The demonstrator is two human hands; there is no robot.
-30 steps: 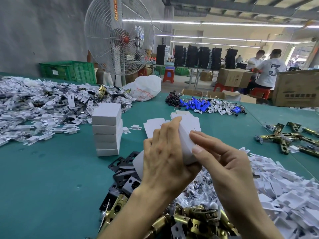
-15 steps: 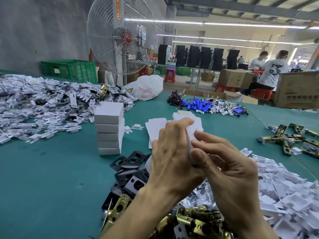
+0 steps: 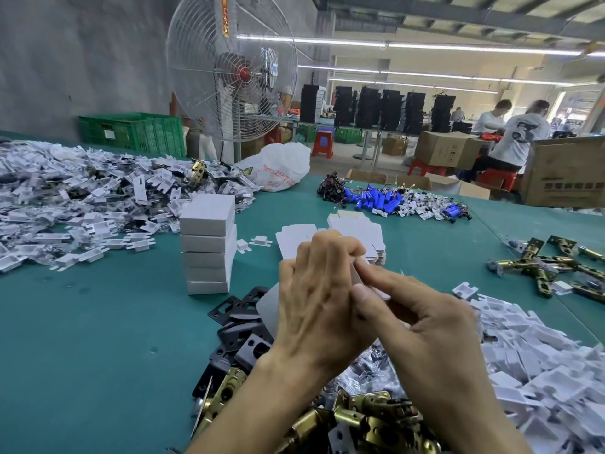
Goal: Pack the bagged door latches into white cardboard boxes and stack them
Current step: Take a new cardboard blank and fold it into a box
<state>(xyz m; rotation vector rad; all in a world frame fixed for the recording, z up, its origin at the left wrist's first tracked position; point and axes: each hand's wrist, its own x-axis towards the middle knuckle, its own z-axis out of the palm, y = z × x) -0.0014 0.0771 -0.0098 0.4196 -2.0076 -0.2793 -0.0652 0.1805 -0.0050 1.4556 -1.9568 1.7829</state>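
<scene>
- The white box [image 3: 266, 306] is at frame centre, held above the counter [image 3: 98, 339] and mostly hidden by both hands.
- A second ago its end flap stood tall above the left hand [image 3: 320, 299]. Now the flap is folded low, and only a sliver shows between the hands.
- The left hand's grip is curled round the box body. The right hand [image 3: 425, 326] has gone from straight fingers to a curled grip, with thumb and fingertips pinching the flap end.
- The flap is probably being tucked shut. I cannot tell whether a bagged latch is inside.
- Once closed, the box belongs on the stack of boxes [image 3: 208, 244] at centre left. Loose brass latches [image 3: 370, 417] lie at bottom centre.
</scene>
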